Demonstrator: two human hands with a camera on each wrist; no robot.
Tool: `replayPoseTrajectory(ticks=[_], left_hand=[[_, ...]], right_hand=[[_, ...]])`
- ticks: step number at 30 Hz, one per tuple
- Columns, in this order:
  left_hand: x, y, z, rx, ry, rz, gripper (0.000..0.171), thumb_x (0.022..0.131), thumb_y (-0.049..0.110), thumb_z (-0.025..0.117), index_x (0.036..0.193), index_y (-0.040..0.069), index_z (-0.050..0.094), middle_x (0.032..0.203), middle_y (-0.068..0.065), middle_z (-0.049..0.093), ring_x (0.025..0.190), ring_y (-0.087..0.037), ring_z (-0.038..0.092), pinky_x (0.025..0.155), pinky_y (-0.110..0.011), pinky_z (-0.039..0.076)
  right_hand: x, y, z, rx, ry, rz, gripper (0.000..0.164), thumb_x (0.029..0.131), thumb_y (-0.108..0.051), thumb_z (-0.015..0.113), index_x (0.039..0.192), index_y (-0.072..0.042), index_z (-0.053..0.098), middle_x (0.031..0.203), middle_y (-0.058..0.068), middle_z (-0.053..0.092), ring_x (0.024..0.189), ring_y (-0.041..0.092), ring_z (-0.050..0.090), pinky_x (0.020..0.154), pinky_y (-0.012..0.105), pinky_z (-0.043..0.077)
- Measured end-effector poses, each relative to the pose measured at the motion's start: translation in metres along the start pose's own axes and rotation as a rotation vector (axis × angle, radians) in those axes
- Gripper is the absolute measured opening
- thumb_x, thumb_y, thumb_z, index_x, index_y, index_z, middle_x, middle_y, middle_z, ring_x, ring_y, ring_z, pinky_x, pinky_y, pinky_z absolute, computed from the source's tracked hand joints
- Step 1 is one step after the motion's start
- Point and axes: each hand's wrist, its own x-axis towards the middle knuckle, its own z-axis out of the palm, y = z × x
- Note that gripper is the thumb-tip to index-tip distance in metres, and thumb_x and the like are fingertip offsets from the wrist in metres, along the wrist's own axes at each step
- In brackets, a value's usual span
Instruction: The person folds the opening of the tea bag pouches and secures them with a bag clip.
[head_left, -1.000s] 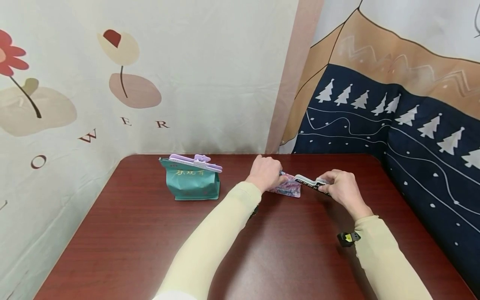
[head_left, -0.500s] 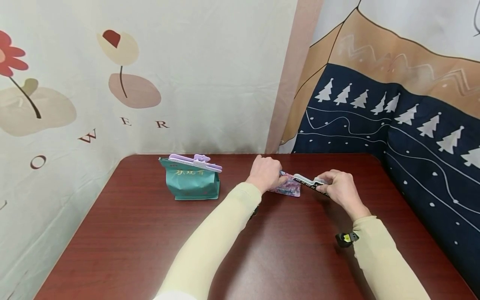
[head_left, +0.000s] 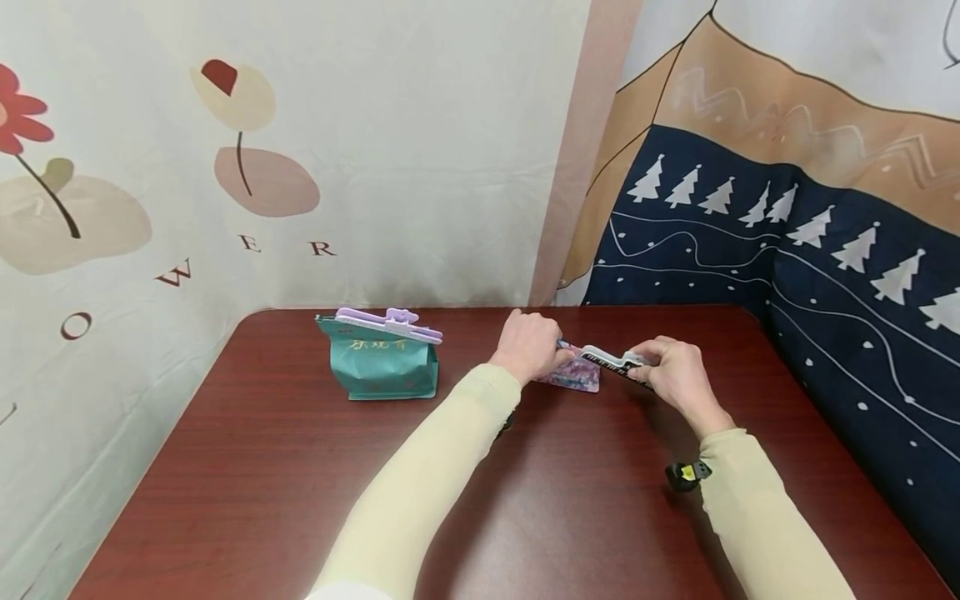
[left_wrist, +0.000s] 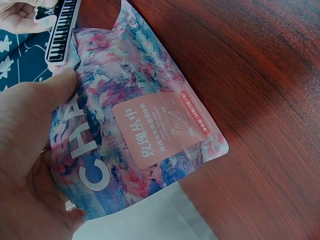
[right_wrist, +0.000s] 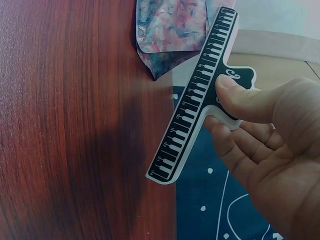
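Observation:
My left hand (head_left: pixel 528 346) grips a pink and blue tea pouch (left_wrist: pixel 145 115) by its top part, thumb on the near side. The pouch carries white letters and a pink label and sits on the table in the head view. My right hand (head_left: pixel 675 375) pinches the handle of a black-and-white piano-key bag clip (right_wrist: pixel 192 107) between thumb and fingers. In the head view the clip's far end overlaps the pouch's upper right corner. The left wrist view shows that end right at the pouch's edge, close to my left thumb (left_wrist: pixel 62 82).
A green tea bag (head_left: pixel 384 367) stands upright at the back left of the brown table (head_left: pixel 300 500), a purple clip (head_left: pixel 390 323) across its top. Behind the table hang a pale flower-print cloth (head_left: pixel 420 167) and a dark blue cloth (head_left: pixel 697 242) with white trees.
My right hand has moved slightly left with the bag clip, whose end now overlaps the pouch's corner more. The left hand keeps its grip on the pouch, almost still.

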Motion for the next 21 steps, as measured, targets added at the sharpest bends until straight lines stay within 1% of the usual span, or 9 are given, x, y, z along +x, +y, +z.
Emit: replayPoseTrajectory(ticks=[6,15,21], left_hand=[[-0.0003,-0.0002,0.0,-0.008,-0.007,-0.003,0.046,0.094,0.064,0.064,0.106,0.024,0.083,0.073,0.008,0.069,0.073,-0.011,0.058,0.073,-0.03,0.042],[0.0003,-0.001,0.0015,-0.019,0.001,-0.001,0.045,0.093,0.064,0.065,0.106,0.024,0.083,0.075,0.008,0.071,0.074,-0.011,0.06,0.073,-0.03,0.042],[0.0014,-0.0003,0.0004,-0.027,0.005,-0.01,0.045,0.092,0.064,0.065,0.105,0.024,0.083,0.071,0.008,0.068,0.072,-0.011,0.059,0.073,-0.029,0.042]], right_hand=[[0.0011,0.0005,0.0036,0.012,0.019,0.0,0.022,0.079,0.004,0.086,0.099,0.001,0.08,0.089,0.016,0.072,0.078,0.031,0.067,0.066,0.032,0.051],[0.0036,-0.0004,0.0075,0.03,0.007,0.011,0.022,0.08,0.004,0.085,0.1,0.001,0.08,0.092,0.016,0.072,0.08,0.031,0.068,0.064,0.026,0.051],[0.0058,-0.0002,0.007,0.039,0.013,0.011,0.022,0.079,0.004,0.086,0.101,0.001,0.08,0.091,0.016,0.072,0.08,0.033,0.07,0.065,0.024,0.05]])
